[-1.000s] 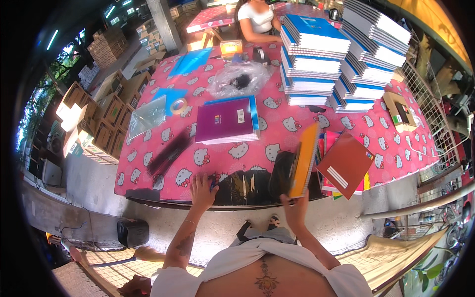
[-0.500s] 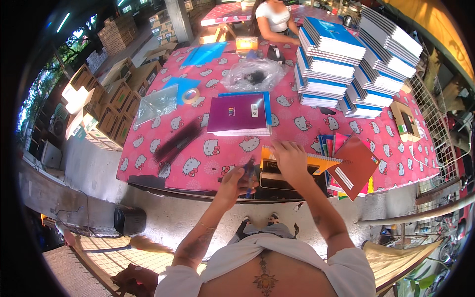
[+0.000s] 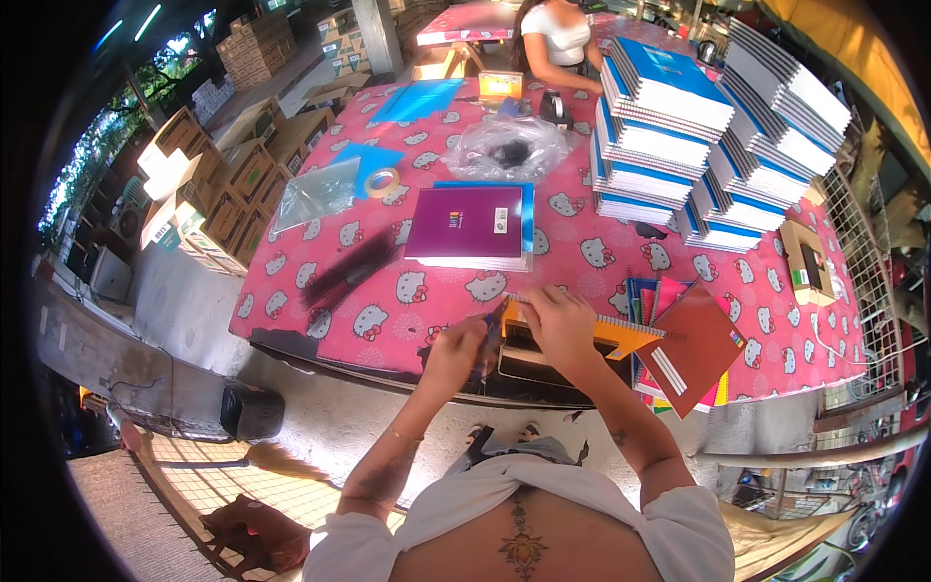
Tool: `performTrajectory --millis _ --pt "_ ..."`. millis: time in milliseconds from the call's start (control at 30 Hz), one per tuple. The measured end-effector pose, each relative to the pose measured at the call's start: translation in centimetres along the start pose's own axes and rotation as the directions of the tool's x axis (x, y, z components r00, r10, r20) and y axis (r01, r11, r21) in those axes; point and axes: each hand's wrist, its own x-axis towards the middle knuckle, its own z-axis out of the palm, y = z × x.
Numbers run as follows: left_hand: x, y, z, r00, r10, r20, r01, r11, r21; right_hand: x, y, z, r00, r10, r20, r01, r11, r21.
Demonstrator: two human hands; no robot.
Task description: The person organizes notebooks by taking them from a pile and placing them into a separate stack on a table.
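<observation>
An orange-yellow spiral notebook (image 3: 621, 339) stands on its edge in a dark stand (image 3: 529, 367) at the table's front edge, its coil along the top. My right hand (image 3: 561, 330) has its fingers closed over the coil near the notebook's left end. My left hand (image 3: 456, 355) is closed round a dark tool with blue handles (image 3: 489, 341), which looks like pliers. The tool's tip is up against the notebook's left corner; its jaws are hard to make out. Beside the notebook's right end lies a fanned pile of coloured notebooks, with a brown-red notebook (image 3: 690, 349) on top.
A purple notebook (image 3: 465, 225) tops a small stack ahead. Tall stacks of blue-covered notebooks (image 3: 669, 126) rise at the far right. A bundle of thin black strands (image 3: 354, 270), a tape roll (image 3: 382, 182) and a clear plastic bag (image 3: 509, 150) lie further left. Another person (image 3: 555, 44) sits across the table.
My left hand has moved up and brought the tool against the notebook's left corner. My right hand has shifted slightly along the coil, and the whole view has tilted a little.
</observation>
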Motion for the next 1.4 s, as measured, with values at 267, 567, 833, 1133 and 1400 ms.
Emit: performTrajectory --millis 267,567,833,1133,1400 --pt "1.8 -9.1 -7.7 0.908 0.419 -0.012 -0.266 0.599 0.755 -1.9 4.9 -7.6 0.991 0.112 0.068 -0.114 0.993 0.018" --pt "16.8 -12.6 -13.7 0.754 0.572 -0.323 -0.124 0.607 0.785 -8.8 18.8 -26.8 0.394 0.746 -0.537 -0.478 0.666 0.574" --pt "26.6 -11.1 -21.0 0.933 -0.153 -0.325 0.342 0.656 0.673 -21.3 27.8 -14.1 0.678 0.556 -0.480 -0.730 0.587 -0.350" --pt "19.8 2.5 -9.7 0.840 0.537 -0.075 -0.503 0.824 0.261 -4.5 10.2 -4.8 0.704 0.699 0.126 -0.539 0.410 0.736" --pt "11.7 2.1 0.9 0.891 0.376 0.256 -0.349 0.926 -0.145 -6.8 10.4 -8.8 0.645 0.668 0.370 -0.567 0.094 0.818"
